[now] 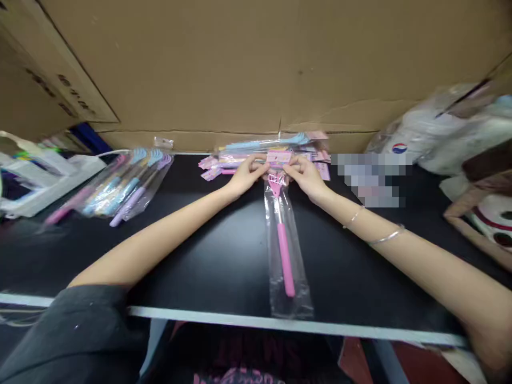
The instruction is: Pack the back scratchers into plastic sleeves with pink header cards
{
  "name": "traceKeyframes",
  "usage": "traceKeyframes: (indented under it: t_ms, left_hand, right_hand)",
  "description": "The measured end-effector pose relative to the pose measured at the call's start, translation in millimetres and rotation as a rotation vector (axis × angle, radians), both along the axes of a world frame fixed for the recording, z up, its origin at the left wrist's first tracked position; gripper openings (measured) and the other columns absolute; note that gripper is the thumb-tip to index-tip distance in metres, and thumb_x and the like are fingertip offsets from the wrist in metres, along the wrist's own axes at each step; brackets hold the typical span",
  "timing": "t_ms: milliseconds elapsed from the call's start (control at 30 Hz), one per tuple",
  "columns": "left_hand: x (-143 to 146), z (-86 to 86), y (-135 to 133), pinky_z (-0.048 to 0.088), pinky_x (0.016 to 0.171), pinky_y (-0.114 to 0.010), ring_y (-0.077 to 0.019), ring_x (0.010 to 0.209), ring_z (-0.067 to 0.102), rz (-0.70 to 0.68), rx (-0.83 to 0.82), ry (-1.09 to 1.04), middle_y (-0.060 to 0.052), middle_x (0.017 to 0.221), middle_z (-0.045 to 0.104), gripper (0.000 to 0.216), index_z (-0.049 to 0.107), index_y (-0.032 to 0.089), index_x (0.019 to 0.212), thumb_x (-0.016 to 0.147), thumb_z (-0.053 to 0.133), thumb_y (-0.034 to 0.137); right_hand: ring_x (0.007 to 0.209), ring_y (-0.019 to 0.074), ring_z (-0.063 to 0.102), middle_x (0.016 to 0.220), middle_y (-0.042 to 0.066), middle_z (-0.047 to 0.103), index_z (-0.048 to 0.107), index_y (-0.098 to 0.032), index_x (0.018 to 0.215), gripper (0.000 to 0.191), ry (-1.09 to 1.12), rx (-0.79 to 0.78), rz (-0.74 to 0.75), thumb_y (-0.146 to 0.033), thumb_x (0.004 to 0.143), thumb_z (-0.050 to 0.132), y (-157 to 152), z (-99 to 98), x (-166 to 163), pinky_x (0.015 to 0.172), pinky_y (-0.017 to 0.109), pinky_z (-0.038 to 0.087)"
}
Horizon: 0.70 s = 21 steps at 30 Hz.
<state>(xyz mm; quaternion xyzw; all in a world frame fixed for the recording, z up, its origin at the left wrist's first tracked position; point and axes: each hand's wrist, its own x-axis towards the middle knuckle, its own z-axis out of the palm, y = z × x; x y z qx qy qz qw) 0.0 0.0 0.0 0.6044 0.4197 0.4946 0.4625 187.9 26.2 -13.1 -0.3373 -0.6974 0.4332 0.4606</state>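
Pinching pink paper header (279, 157) | both grips: left hand (246, 178), right hand (306, 176) | crinkly clear sleeve (290, 277)

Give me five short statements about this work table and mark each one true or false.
1. The left hand and the right hand both hold the far end of a clear bag. True.
2. The tool in that bag has a blue handle. False: the handle is pink.
3. The table is white. False: the table is black.
4. A bundle of bagged tools lies on the table off to the left. True.
5. The left wrist wears bracelets. False: the bracelets are on the right forearm.
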Motion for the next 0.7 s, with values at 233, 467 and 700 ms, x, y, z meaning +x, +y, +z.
traceKeyframes:
  t_ms: [233, 467, 700]
  left_hand:
    - [-5.0, -7.0, 6.6, 0.038, 0.054, -0.02, -0.0085, 0.053, 0.055, 0.027, 0.072, 0.012, 0.006, 0.058, 0.059, 0.01, 0.054, 0.019, 0.094, 0.089, 0.062, 0.021]
    - [-4.0, -6.9, 4.8, 0.045, 0.07, -0.022, -0.0093, 0.062, 0.06, -0.027, 0.082, 0.038, 0.006, 0.062, 0.061, 0.01, 0.051, 0.018, 0.094, 0.089, 0.06, 0.016]
    - [-4.8, -10.4, 7.3, 0.044, 0.068, -0.021, -0.0085, 0.061, 0.059, -0.025, 0.111, 0.058, 0.006, 0.063, 0.06, 0.011, 0.052, 0.018, 0.094, 0.089, 0.061, 0.02]
  right_hand:
    - [0.046, 0.0095, 0.057, 0.06, -0.004, 0.064, 0.041, -0.023, 0.079, 0.045, -0.044, -0.045, -0.007, -0.054, 0.076, 0.074, -5.4, 4.2, -1.6, 0.052, 0.025, 0.045]
    - [0.048, 0.0094, 0.056, 0.054, -0.007, 0.059, 0.045, -0.023, 0.08, 0.043, -0.047, -0.022, -0.042, -0.055, 0.076, 0.073, -5.5, 4.4, -1.6, 0.054, 0.025, 0.045]
    - [0.048, 0.0087, 0.056, 0.055, -0.007, 0.059, 0.046, -0.023, 0.079, 0.044, -0.029, -0.009, -0.034, -0.056, 0.074, 0.074, -4.9, 4.3, -2.0, 0.053, 0.025, 0.045]
